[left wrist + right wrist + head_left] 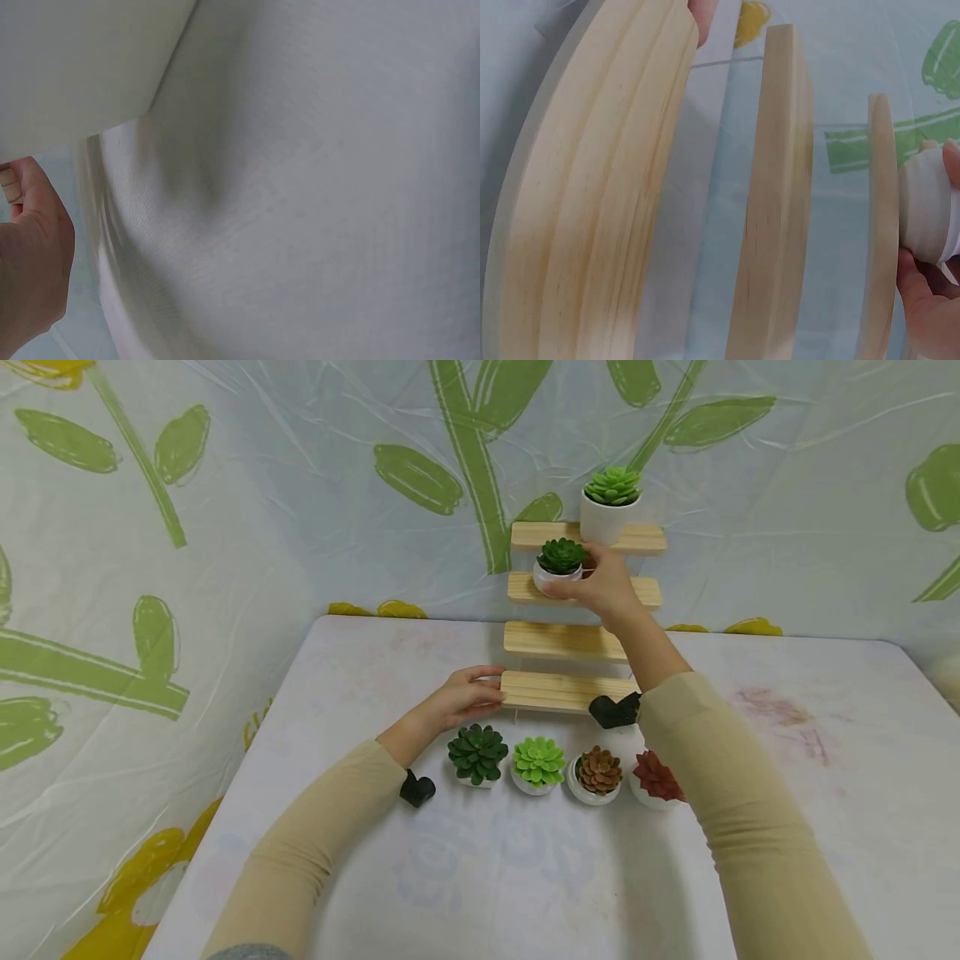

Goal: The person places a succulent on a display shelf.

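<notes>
A tiered stand with several pale wooden shelves joined by clear side panels stands at the back of the table. My right hand grips a white pot with a dark green succulent at the left part of the second shelf from the top. In the right wrist view the white pot is right at the shelf's edge, fingers around it. My left hand holds the left end of the lowest shelf; a bit of wood shows between its fingers in the left wrist view. On the top shelf stands a light green succulent.
In front of the stand, a row of potted succulents spans dark green, light green, brown and red. One small black object lies by the left forearm, another near the lowest shelf. Printed sheeting hangs behind.
</notes>
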